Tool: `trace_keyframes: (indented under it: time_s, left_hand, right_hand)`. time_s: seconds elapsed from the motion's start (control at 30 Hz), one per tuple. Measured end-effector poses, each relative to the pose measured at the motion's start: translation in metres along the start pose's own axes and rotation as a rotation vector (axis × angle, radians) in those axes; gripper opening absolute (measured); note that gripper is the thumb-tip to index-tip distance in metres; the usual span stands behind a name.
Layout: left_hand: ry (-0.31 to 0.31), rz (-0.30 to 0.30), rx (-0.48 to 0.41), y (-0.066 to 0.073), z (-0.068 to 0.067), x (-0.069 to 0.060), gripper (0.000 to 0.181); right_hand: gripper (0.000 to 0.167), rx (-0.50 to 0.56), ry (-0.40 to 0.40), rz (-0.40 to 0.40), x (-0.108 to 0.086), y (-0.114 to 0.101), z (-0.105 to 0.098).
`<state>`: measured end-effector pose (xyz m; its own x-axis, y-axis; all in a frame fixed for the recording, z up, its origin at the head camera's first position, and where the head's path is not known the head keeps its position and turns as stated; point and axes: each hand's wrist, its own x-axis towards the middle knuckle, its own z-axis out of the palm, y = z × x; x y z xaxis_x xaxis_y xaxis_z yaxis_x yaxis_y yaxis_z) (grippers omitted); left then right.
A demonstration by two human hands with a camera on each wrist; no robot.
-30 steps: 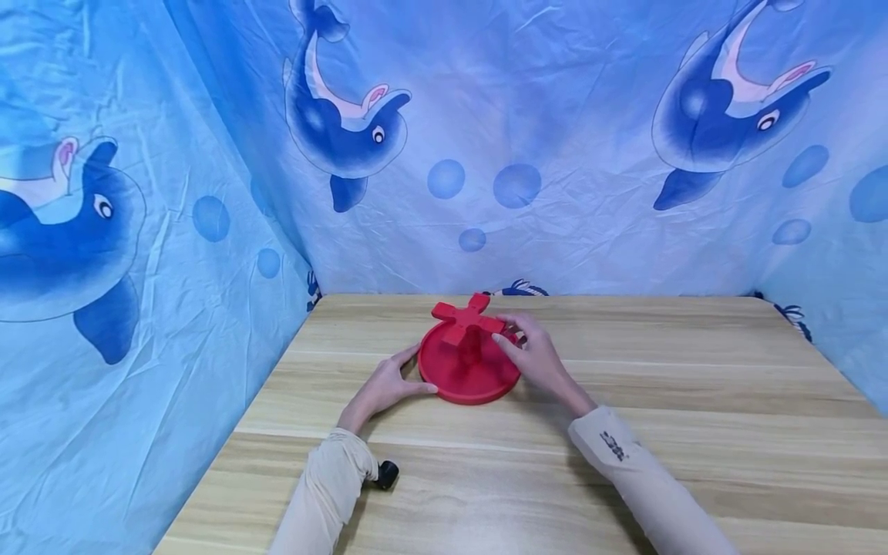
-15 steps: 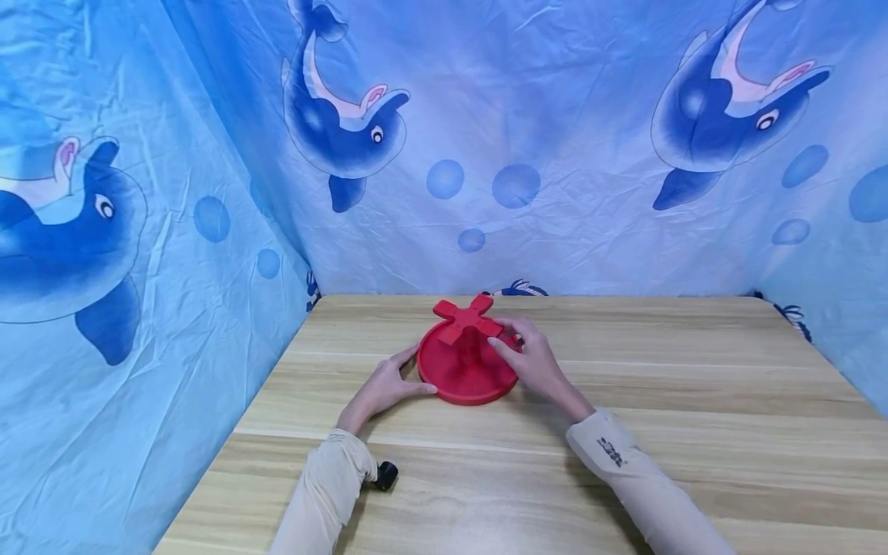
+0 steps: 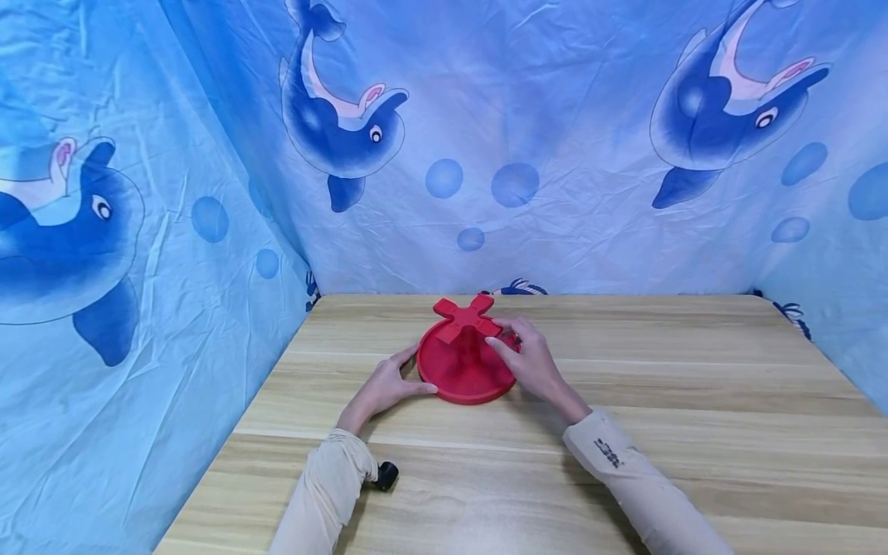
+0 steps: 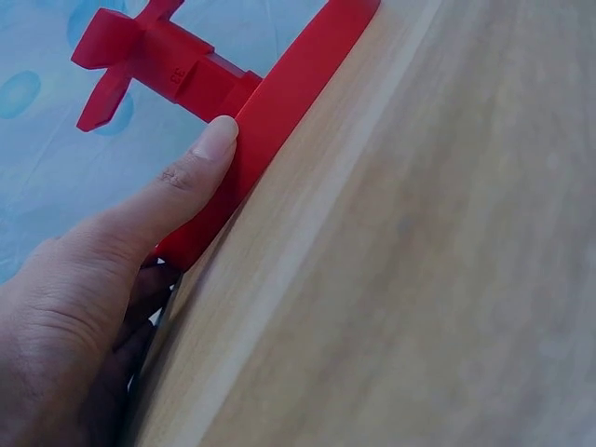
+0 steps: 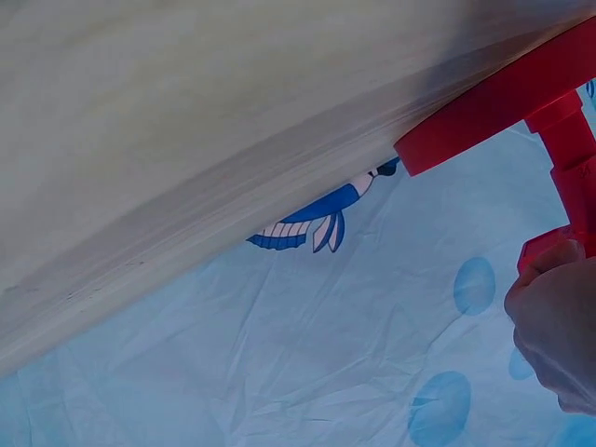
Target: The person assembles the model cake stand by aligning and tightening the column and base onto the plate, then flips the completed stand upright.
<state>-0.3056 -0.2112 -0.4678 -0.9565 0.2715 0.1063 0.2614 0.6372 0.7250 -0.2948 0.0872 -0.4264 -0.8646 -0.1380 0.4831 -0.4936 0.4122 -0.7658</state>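
Observation:
A red round base (image 3: 468, 398) with a raised rim lies flat on the table. From its middle rises a red post (image 4: 209, 84) topped by a red cross-shaped piece (image 3: 466, 317) with flat arms. My left hand (image 3: 385, 387) holds the base's left side, its thumb (image 4: 182, 186) on the rim and the other fingers around the far side. The right hand (image 3: 536, 361) pinches one arm of the cross, on the right above the base. In the right wrist view, this hand's fingertips are partly cut off by the frame edge.
The wooden table (image 3: 666, 385) extends to both sides. A black cylindrical piece (image 3: 387, 475) sits beside the left sleeve cuff. Blue cloth with printed dolphins (image 3: 513, 247) hangs behind the table and along its sides.
The cross has turned slightly clockwise, seen from above, mostly in the first half second. My right hand has shifted a little left with it. The left hand and base stay put.

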Motion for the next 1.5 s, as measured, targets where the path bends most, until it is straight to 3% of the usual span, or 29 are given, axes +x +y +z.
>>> trace_keyframes:
  time_s: [0.7,0.97,1.3,1.5]
  left_hand:
    - [0.003,0.007,-0.011,0.001,-0.001,0.002,0.104]
    - [-0.004,0.004,0.008,-0.001,-0.002,0.002,0.105]
    - [-0.076,0.035,0.051,-0.001,-0.011,0.009,0.111]
    - [-0.111,0.082,0.086,-0.006,-0.013,0.019,0.115]
  right_hand:
    - [0.042,0.018,-0.019,0.009,0.0,0.0,0.0]
    - [0.054,0.053,-0.144,0.094,0.004,0.015,-0.016]
    - [0.096,-0.018,-0.385,0.24,0.007,0.059,-0.042]
    - [0.105,-0.041,-0.49,0.238,0.008,0.072,-0.045]
